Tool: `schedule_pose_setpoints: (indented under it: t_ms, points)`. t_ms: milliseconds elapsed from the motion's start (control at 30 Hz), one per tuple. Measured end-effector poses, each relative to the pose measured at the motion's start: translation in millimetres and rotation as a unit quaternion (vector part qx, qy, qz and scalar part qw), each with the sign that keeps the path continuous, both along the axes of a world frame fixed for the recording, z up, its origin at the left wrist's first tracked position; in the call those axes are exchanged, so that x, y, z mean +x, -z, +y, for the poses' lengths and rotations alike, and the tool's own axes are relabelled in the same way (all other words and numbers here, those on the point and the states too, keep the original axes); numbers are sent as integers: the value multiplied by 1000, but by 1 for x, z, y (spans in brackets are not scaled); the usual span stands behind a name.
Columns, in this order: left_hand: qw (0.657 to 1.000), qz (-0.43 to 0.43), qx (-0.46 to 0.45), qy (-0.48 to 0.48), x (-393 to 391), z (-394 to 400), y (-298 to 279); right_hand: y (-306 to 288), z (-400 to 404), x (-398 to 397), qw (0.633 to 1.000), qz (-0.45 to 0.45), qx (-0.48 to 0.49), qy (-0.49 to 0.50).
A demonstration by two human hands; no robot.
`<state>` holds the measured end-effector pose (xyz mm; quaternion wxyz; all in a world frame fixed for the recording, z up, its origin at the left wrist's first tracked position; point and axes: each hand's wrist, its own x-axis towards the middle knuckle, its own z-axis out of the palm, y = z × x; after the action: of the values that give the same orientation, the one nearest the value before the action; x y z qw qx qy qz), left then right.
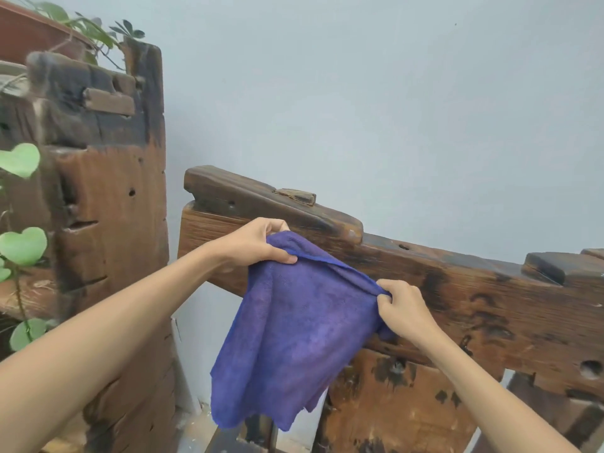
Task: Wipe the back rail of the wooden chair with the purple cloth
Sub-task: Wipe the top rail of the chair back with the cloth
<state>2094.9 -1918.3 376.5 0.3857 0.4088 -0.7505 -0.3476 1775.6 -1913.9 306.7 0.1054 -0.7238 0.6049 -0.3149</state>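
The purple cloth (294, 325) hangs spread out in front of the chair's back rail (474, 289), a thick dark-stained wooden beam running from centre left down to the right edge. My left hand (251, 243) pinches the cloth's upper left corner, close to the rail's raised left end. My right hand (402, 305) pinches the upper right corner, just in front of the rail's face. The cloth's lower edge dangles free over the chair's back slat (392, 403).
A tall rough wooden stand (111, 207) rises at the left, close beside the chair. Green heart-shaped leaves (23, 246) trail along the left edge, and a plant pot (29, 34) sits on top. A pale wall (359, 93) lies directly behind the chair.
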Motion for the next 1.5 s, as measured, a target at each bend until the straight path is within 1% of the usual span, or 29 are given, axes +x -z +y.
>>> schedule_pose_setpoints:
  t_ms: [67, 133, 167, 233, 300, 367, 400, 467, 533, 567, 600, 633, 700, 733, 833, 900, 967, 1033, 1100, 1133, 1167, 1233, 1300, 1400, 1433, 1467, 1500]
  points:
    - [1000, -1, 12, -17, 14, 0, 3, -1, -3, 7, 999, -30, 9, -25]
    - [998, -16, 12, -58, 27, -4, 7, -3, -4, 12, 997, -46, 6, -55]
    - [996, -19, 8, -82, 33, -6, 9, -4, -5, 14, 996, -42, 14, -81]
    - [992, -31, -12, -123, 44, -8, 10, -7, -3, 17, 987, -19, 59, -152]
    - [989, -41, -29, -139, 55, -10, 10, -12, 4, 19, 965, -21, 131, -225]
    - [989, -54, -35, -130, 65, -9, 8, -16, 16, 26, 933, -86, 206, -283]
    - [987, -75, -53, -135, 68, -10, 6, -18, 21, 31, 914, -128, 230, -310]
    - [965, -143, -124, -184, 69, -12, 1, -25, 31, 44, 886, -178, 240, -354]
    - [935, -169, -182, -252, 62, -13, -3, -34, 39, 62, 882, -161, 212, -390]
    - [929, -159, -199, -270, 55, -12, -6, -38, 43, 71, 885, -135, 184, -405]
    - [930, -138, -206, -270, 46, -12, -8, -42, 46, 81, 891, -104, 153, -415]
    - [942, -102, -197, -253, 37, -11, -11, -45, 49, 90, 896, -74, 126, -420]
    - [974, -3, -140, -180, 15, -8, -14, -49, 54, 105, 906, 6, 57, -420]
    - [983, 34, -118, -139, 6, -6, -16, -50, 54, 110, 906, 53, 20, -419]
    - [992, 105, -57, -28, -7, -1, -18, -51, 52, 118, 896, 146, -65, -414]
    - [987, 160, 1, 25, -3, 3, -21, -49, 45, 118, 897, 178, -159, -372]
    - [981, 186, 26, 46, 0, 3, -23, -49, 39, 119, 909, 146, -241, -308]
    - [970, 227, 61, 67, 0, 4, -21, -52, 34, 121, 921, 71, -303, -233]
    - [959, 249, 90, 95, -2, 8, -15, -61, 29, 124, 929, 16, -335, -154]
    - [958, 248, 97, 104, -4, 10, -10, -67, 26, 125, 931, 7, -337, -140]
    - [958, 244, 100, 111, -6, 12, -6, -72, 23, 126, 932, 11, -331, -149]
    - [954, 253, 111, 114, -11, 17, 2, -79, 17, 128, 935, 25, -290, -203]
    - [951, 256, 128, 118, -11, 20, 5, -80, 14, 129, 943, 1, -241, -230]
    - [945, 218, 188, 153, 7, 23, 10, -78, 11, 127, 956, -101, -188, -200]
    - [949, 186, 203, 155, 15, 23, 16, -80, 11, 126, 955, -150, -170, -190]
    - [960, 130, 200, 146, 23, 25, 24, -83, 11, 123, 951, -200, -155, -179]
    - [972, 53, 186, 131, 27, 27, 35, -87, 12, 121, 945, -237, -152, -165]
